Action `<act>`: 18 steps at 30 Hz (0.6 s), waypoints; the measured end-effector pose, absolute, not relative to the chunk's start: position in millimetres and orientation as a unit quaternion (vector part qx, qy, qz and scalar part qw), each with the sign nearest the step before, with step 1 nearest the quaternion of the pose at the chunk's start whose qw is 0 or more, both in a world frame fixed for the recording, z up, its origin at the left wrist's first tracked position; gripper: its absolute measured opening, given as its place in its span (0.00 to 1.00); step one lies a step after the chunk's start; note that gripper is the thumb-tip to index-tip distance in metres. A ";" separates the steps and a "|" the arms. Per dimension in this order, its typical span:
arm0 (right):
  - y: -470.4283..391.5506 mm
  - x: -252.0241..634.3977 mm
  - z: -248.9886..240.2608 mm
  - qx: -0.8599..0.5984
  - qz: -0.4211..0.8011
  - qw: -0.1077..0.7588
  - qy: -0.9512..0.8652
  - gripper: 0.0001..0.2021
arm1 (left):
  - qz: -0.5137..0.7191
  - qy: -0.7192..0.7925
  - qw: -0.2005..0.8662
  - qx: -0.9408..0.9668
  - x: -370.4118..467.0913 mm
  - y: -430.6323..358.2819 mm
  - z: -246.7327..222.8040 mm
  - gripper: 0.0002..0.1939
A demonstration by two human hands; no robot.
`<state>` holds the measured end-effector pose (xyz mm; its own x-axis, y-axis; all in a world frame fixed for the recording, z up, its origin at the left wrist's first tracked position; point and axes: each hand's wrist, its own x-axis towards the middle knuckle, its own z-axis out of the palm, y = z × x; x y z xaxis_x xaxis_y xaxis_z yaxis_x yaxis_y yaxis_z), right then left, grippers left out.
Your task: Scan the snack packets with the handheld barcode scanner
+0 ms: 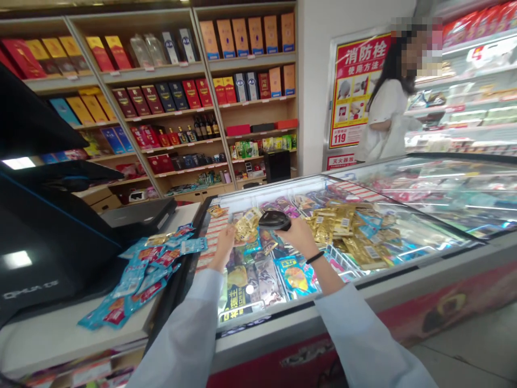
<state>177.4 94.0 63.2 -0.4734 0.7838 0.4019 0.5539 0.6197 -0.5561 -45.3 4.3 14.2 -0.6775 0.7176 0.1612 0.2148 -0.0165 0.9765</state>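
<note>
My left hand (225, 245) pinches a gold snack packet (247, 225) above the glass top of a chest freezer. Beside it, my right hand (298, 236) is wrapped round a black handheld scanner (274, 220), whose head points toward the packet. On the glass to the right lies a pile of gold packets (363, 242) with some blue ones among them. Blue and red packets (141, 272) are heaped on the counter at the left. A small gold packet (217, 210) rests near the freezer's back left corner.
A black checkout machine (52, 248) stands at the left on the white counter (72, 345). The freezer's frame (283, 318) runs across the front. Behind are shelves of boxes (169, 70). A person in white (385, 118) stands beyond the freezer at the right.
</note>
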 end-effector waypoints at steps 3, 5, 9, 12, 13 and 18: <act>92.5 185.2 71.1 -0.407 0.168 0.331 -0.835 0.15 | 0.628 0.648 0.284 0.325 -17.8 18.2 18.5 0.12; 94.6 194.1 75.9 -0.414 0.169 0.338 -0.828 0.16 | 0.626 0.652 0.304 0.300 1.6 30.4 24.3 0.12; 105.8 222.6 82.5 -0.450 0.166 0.347 -0.806 0.18 | 0.624 0.663 0.306 0.278 36.5 56.2 35.3 0.09; 116.3 251.5 86.6 -0.476 0.162 0.362 -0.784 0.18 | 0.619 0.659 0.313 0.290 60.7 74.7 38.4 0.08; 119.6 261.9 88.0 -0.484 0.163 0.367 -0.777 0.18 | 0.618 0.655 0.320 0.294 69.0 81.0 38.5 0.08; 134.7 311.4 93.0 -0.523 0.180 0.391 -0.735 0.18 | 0.606 0.630 0.359 0.326 113.4 114.1 35.7 0.07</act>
<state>311.4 134.7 93.0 -0.1464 0.9105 0.3866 0.6293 0.3873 -0.6738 113.4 114.1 35.7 -0.5295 0.8464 -0.0575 -0.0244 0.0525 0.9983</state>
